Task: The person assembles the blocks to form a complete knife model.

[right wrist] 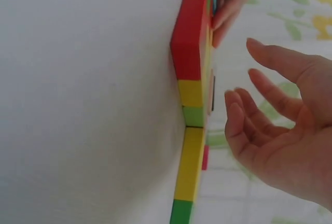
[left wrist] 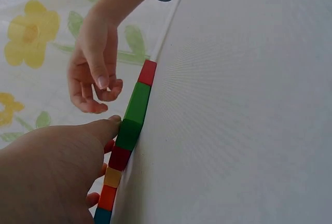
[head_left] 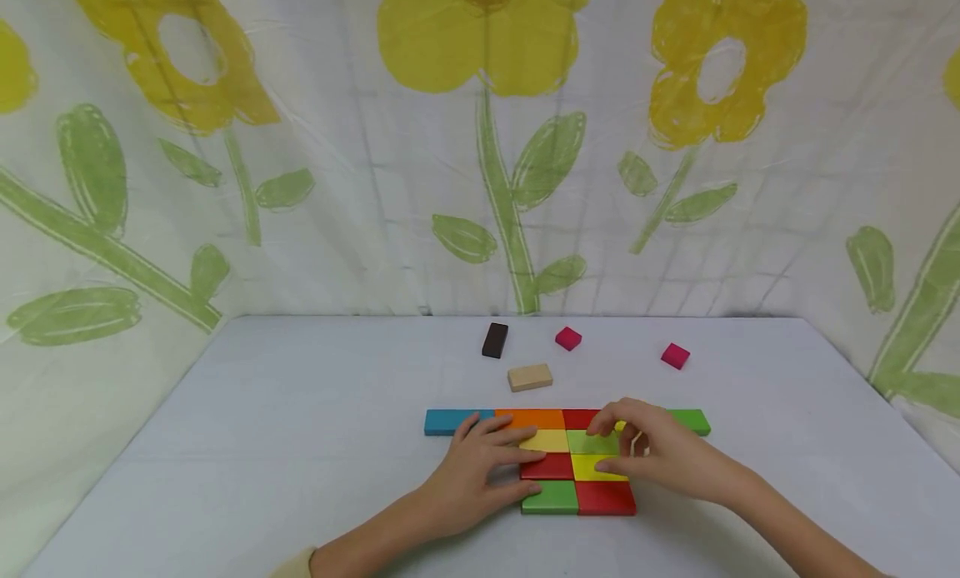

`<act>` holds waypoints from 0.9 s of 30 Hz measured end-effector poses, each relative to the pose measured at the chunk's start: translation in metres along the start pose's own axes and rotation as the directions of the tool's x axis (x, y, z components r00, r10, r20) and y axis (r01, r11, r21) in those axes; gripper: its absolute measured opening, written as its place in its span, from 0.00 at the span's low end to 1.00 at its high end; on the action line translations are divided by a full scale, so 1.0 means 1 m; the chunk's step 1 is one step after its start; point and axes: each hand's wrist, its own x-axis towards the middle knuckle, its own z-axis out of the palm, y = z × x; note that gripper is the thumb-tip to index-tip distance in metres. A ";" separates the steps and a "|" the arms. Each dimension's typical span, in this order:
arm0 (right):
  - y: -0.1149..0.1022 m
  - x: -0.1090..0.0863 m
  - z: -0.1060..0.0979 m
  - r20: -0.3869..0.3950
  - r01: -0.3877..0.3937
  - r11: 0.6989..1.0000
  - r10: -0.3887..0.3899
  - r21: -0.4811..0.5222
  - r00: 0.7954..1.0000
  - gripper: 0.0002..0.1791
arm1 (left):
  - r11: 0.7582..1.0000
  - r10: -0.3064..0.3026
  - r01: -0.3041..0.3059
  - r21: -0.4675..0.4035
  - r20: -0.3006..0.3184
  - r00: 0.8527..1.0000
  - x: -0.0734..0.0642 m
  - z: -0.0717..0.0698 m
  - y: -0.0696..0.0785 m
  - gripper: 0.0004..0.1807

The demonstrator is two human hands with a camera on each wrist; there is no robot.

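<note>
Flat coloured blocks lie edge to edge in a T shape: a far row with a blue block (head_left: 442,421), an orange block (head_left: 531,418) and a green block (head_left: 692,421), and a two-wide stem below. My left hand (head_left: 468,486) rests along the stem's left side, its fingers spread; fingertips touch the pale yellow block (head_left: 551,441), the dark red block (head_left: 553,466) and the near green block (head_left: 553,500). Above the light green block (head_left: 583,441) and the yellow block (head_left: 585,468) hovers my right hand (head_left: 667,453), fingers loosely bent, holding nothing. The right wrist view shows a gap beneath it.
Beyond the T lie a natural wood block (head_left: 530,377), a dark brown block (head_left: 495,341) and two small pink-red blocks, one in the middle (head_left: 568,338) and one farther right (head_left: 676,356). A flower-printed curtain (head_left: 337,186) hangs behind the white table (head_left: 262,428).
</note>
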 end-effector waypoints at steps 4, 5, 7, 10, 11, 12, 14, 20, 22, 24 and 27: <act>0.000 0.015 -0.005 -0.027 0.010 0.999 -0.011 -0.041 1.000 0.16 | 1.000 -0.008 0.008 0.000 0.007 1.000 0.001 0.001 -0.002 0.23; 0.000 0.019 -0.007 -0.033 0.015 0.998 -0.017 -0.053 0.999 0.16 | 1.000 -0.012 0.012 -0.001 0.009 1.000 0.001 0.001 -0.002 0.23; 0.000 0.027 -0.010 -0.040 0.008 0.998 -0.011 -0.062 0.999 0.17 | 1.000 -0.020 0.020 0.002 0.014 1.000 0.002 0.001 -0.002 0.23; 0.001 0.038 -0.014 -0.034 -0.019 0.998 0.017 -0.058 0.999 0.17 | 1.000 -0.028 0.028 0.003 0.021 0.999 0.002 0.001 -0.003 0.23; 0.001 0.042 -0.015 -0.032 -0.029 0.998 0.027 -0.055 0.999 0.17 | 1.000 -0.028 0.028 0.003 0.022 0.999 0.002 0.002 -0.003 0.23; 0.001 0.046 -0.016 -0.028 -0.041 0.998 0.039 -0.047 0.999 0.17 | 1.000 -0.029 0.028 0.004 0.022 0.999 0.002 0.002 -0.003 0.23; 0.003 0.052 -0.017 -0.026 -0.050 0.998 0.049 -0.047 0.998 0.18 | 1.000 -0.026 0.026 0.005 0.022 0.999 0.002 0.002 -0.003 0.23; 0.008 0.071 -0.018 -0.025 -0.077 0.995 0.075 -0.056 0.997 0.21 | 1.000 -0.011 0.011 0.010 0.009 1.000 0.001 0.003 -0.004 0.22; 0.009 0.077 -0.017 -0.019 -0.093 0.994 0.092 -0.053 0.996 0.21 | 1.000 -0.012 0.012 0.008 0.009 1.000 0.000 0.003 -0.003 0.22; 0.010 0.083 -0.017 -0.014 -0.106 0.993 0.105 -0.045 0.994 0.21 | 1.000 -0.013 0.013 0.004 0.010 1.000 0.000 0.002 -0.003 0.23; 0.013 0.091 -0.015 -0.009 -0.117 0.992 0.117 -0.038 0.993 0.21 | 1.000 -0.009 0.009 -0.004 0.009 1.000 0.000 0.001 -0.002 0.23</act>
